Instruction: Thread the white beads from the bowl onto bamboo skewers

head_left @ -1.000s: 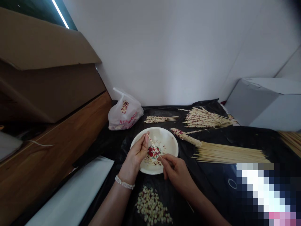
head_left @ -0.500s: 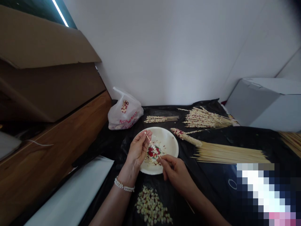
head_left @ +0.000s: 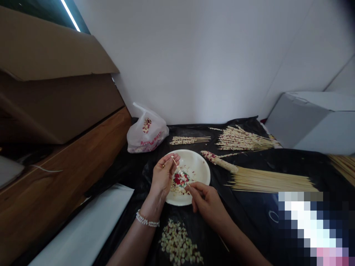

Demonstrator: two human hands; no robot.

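My left hand (head_left: 163,173), palm turned up over the bowl's left side, pinches a small pale corn kernel (head_left: 172,157) at its fingertips. A thin wooden skewer (head_left: 224,244) runs through my right hand (head_left: 203,199), which is closed around it. Its lower end sticks out below my right wrist, and its upper part points toward my left fingers. Beneath both hands sits a white bowl (head_left: 203,166) with loose pale and dark red kernels and a red floral print at its bottom. My fingers partly hide the skewer's tip.
A pile of kernels (head_left: 180,242) lies in front of the bowl. Behind are a plastic bag (head_left: 148,133) and kernel-threaded skewers (head_left: 238,138). At right, a partly stripped corn cob (head_left: 220,161) rests by bare skewers (head_left: 274,180). Boxes (head_left: 313,122) flank the black sheet.
My left hand has shifted very slightly to the right, with its fingers turned a little. My right hand and the skewer look nearly unmoved.
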